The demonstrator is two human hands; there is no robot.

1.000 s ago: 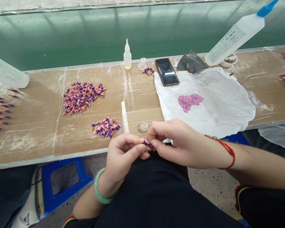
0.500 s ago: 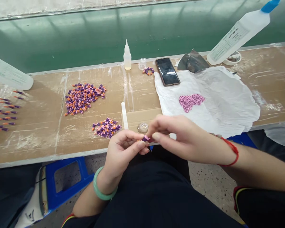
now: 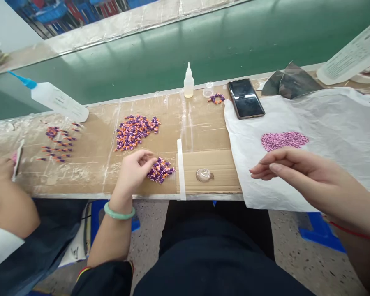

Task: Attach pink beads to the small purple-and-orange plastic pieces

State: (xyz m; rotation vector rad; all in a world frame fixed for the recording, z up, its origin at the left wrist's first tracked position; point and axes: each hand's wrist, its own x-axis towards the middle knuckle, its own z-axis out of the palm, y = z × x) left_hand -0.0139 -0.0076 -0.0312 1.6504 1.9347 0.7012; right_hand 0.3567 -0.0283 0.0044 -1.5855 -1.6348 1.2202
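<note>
My left hand (image 3: 135, 169), with a green bangle at its wrist, is at the left edge of a small pile of purple, pink and orange pieces (image 3: 162, 170). Its thumb and fingers curl close together; whatever lies between the tips is hidden. Behind it is a larger pile of similar pieces (image 3: 134, 133). My right hand (image 3: 305, 176) hovers over a white sheet (image 3: 243, 164), fingers stretched, thumb apart, nothing visible in them. Just beyond it lies a heap of tiny pink pieces (image 3: 283, 140). Between my hands a clear blob (image 3: 203, 174) sits on a cardboard piece (image 3: 218, 162).
A white strip (image 3: 181, 168) lies along the cardboard's left edge. Behind stand a small dropper bottle (image 3: 188, 82), a clear cup (image 3: 208, 89) and a phone (image 3: 246, 98). A large bottle (image 3: 60, 100) leans at left, where another person's hand (image 3: 0, 170) works beside rows of pieces (image 3: 60, 148).
My hands have parted: the left moved left to the small pile, the right moved right over the sheet. The purple-and-pink piece held between them no longer shows. The view has shifted left.
</note>
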